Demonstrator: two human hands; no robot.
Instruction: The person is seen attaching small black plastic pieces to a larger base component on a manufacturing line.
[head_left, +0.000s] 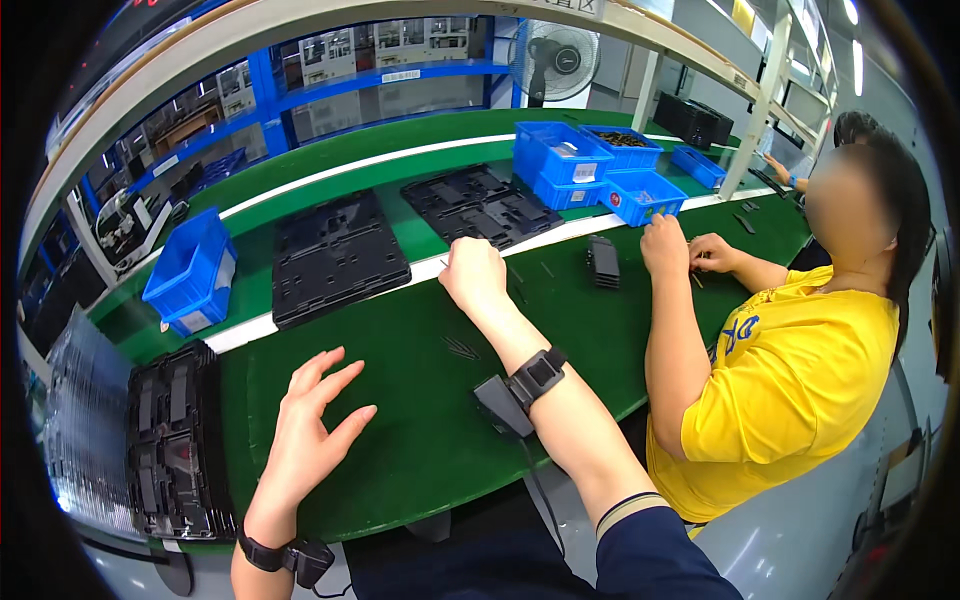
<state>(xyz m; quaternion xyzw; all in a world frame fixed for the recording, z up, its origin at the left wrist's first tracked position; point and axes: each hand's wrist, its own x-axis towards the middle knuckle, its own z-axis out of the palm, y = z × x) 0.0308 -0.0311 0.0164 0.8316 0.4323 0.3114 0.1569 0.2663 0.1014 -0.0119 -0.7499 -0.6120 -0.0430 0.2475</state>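
My left hand [315,425] hovers over the green table mat [390,420], fingers spread, with nothing in it. My right hand [474,272] is reached out farther, its fingers closed near the front edge of a black moulded panel [480,205]. What it pinches, if anything, is too small to make out. To its left lies another black panel [340,255]. Several thin dark strips [460,348] rest on the mat between my hands. Each of my wrists carries a black strapped-on device.
Dark panels [180,440] are stacked at the left edge beside clear plastic trays [85,430]. A blue bin [195,270] stands behind them; several more blue bins [565,155] stand at the back. A co-worker in a yellow shirt [790,370] works close on my right, near small black parts [603,262].
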